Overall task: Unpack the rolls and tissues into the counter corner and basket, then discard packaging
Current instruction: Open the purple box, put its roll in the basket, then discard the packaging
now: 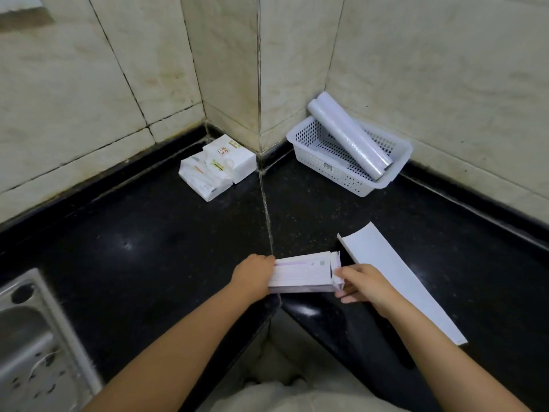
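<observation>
Two hands are on a long white box (303,273) with a purple stripe, right at the front edge of the black counter (133,248). Left hand (254,276) wraps around its left end, and the right hand (361,285) pinches the torn-open flap on the right end. There's a small code square and some print on the box, way too blurry to read. Just right of it lies a flattened white carton (398,281), apart from the box. Further back, the white basket (335,168) sits against the wall with two rolls (347,135) lying slanted in it, sticking up over the rim. Over in the corner, tissue packs (217,166) are piled together; the top one has a dark logo I can't make out. Steel sink (32,337) is at the left.
</observation>
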`<control>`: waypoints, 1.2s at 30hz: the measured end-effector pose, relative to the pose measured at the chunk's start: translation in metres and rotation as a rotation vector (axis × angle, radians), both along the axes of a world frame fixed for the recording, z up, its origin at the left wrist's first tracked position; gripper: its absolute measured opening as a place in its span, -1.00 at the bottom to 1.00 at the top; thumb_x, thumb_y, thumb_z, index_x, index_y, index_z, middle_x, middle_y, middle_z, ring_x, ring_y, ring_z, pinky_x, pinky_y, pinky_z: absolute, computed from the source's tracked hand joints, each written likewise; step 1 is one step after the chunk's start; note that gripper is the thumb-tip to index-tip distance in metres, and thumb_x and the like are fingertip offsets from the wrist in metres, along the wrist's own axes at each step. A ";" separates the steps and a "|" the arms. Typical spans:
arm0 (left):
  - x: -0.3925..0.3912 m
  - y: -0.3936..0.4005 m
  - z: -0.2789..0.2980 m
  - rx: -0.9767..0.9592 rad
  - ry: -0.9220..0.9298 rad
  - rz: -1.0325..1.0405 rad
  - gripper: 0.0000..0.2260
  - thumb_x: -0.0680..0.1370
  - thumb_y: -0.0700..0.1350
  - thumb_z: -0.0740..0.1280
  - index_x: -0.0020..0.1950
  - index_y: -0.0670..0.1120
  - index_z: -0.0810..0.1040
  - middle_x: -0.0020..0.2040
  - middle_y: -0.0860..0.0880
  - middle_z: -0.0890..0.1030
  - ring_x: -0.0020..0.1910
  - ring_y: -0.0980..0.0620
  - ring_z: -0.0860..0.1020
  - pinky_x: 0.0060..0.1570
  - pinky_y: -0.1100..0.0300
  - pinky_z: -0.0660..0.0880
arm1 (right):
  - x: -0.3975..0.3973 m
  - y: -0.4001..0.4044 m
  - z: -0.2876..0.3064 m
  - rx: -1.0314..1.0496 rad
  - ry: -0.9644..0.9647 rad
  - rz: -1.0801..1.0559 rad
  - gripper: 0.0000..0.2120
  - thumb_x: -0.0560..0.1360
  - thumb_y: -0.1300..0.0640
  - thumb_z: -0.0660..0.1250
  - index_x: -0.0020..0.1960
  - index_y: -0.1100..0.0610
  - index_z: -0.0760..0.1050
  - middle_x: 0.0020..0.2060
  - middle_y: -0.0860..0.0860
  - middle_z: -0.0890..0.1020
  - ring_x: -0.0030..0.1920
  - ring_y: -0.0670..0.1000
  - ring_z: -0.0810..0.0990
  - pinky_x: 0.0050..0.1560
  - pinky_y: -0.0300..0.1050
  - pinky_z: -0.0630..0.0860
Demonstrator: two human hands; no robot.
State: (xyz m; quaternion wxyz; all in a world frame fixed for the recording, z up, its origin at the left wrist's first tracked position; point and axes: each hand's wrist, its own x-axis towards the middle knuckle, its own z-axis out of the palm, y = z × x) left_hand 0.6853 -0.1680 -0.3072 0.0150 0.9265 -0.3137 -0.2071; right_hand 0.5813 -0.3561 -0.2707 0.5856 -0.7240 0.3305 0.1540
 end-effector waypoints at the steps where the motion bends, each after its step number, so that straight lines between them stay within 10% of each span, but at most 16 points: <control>1: 0.003 0.002 0.000 -0.005 0.007 0.005 -0.60 0.44 -0.08 0.40 0.23 -0.13 0.41 0.22 -0.13 0.53 0.20 -0.11 0.48 0.13 0.04 0.48 | -0.001 -0.002 0.001 0.042 -0.021 -0.047 -0.82 0.54 0.18 0.17 -0.05 0.24 0.51 -0.32 0.09 0.63 -0.35 0.00 0.63 -0.34 -0.23 0.62; 6: 0.010 0.015 0.000 -0.067 0.071 0.043 -0.60 0.39 -0.05 0.43 0.18 -0.10 0.45 0.18 -0.10 0.55 0.15 -0.08 0.52 0.09 0.07 0.49 | -0.005 -0.007 0.000 0.115 -0.051 -0.174 -0.74 0.56 0.13 0.19 0.16 0.25 0.48 -0.20 0.09 0.70 -0.27 0.03 0.67 -0.26 -0.20 0.61; 9: 0.010 0.017 -0.001 -0.083 0.096 0.039 -0.58 0.40 -0.03 0.42 0.22 -0.07 0.43 0.21 -0.07 0.53 0.15 -0.07 0.53 0.10 0.09 0.48 | -0.011 -0.003 -0.009 -0.658 -0.004 0.027 -0.49 0.48 0.15 0.32 0.39 0.21 0.29 0.26 0.15 0.50 0.23 0.13 0.49 0.18 -0.08 0.43; 12: 0.010 0.016 0.000 -0.086 0.107 0.034 -0.57 0.39 -0.01 0.42 0.22 -0.06 0.43 0.22 -0.07 0.52 0.16 -0.06 0.53 0.12 0.08 0.48 | -0.015 0.004 -0.003 -1.068 -0.491 0.252 -0.56 0.27 0.38 0.44 0.15 0.30 0.53 0.12 0.26 0.60 0.12 0.24 0.58 0.12 0.06 0.53; 16: 0.013 0.015 0.000 -0.084 0.123 0.042 -0.53 0.36 -0.02 0.46 0.22 -0.05 0.44 0.24 -0.06 0.51 0.17 -0.05 0.52 0.14 0.10 0.48 | -0.012 0.016 0.011 -0.876 -0.605 0.551 -0.68 0.38 0.33 0.33 0.13 0.24 0.55 0.08 0.14 0.65 0.11 0.13 0.59 0.17 -0.11 0.40; 26: -0.009 0.021 -0.011 -0.029 0.206 -0.032 -0.47 0.39 -0.06 0.45 0.31 -0.08 0.37 0.26 -0.09 0.47 0.22 -0.05 0.46 0.17 0.13 0.43 | -0.060 0.035 -0.009 -0.635 -0.247 0.349 -0.73 0.55 0.10 0.20 0.02 0.25 0.59 -0.02 0.15 0.66 -0.05 0.04 0.56 -0.11 -0.29 0.32; 36: 0.009 0.009 0.001 -0.025 0.075 -0.132 -0.52 0.38 0.03 0.45 0.20 -0.16 0.42 0.22 -0.13 0.51 0.27 -0.13 0.41 0.18 0.07 0.41 | -0.020 0.019 0.008 -0.584 -0.216 0.269 -0.45 0.47 0.22 0.28 0.43 0.10 0.24 0.30 0.09 0.43 0.13 0.00 0.48 0.00 -0.40 0.27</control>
